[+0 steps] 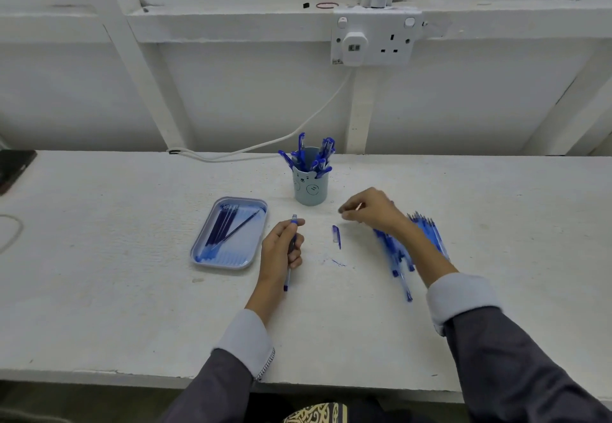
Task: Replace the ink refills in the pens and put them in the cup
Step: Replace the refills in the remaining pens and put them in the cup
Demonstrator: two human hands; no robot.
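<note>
Left hand [281,247] fingers curl round a pen [294,221]; right hand [371,209] pinches a small pale part [359,206], liable to slip and roll across the worktop [132,306].

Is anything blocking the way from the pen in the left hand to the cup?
Nothing visible does. The table between the pen in the left hand and the cup is bare; the loose cap lies off to the right, the tray to the left.
</note>
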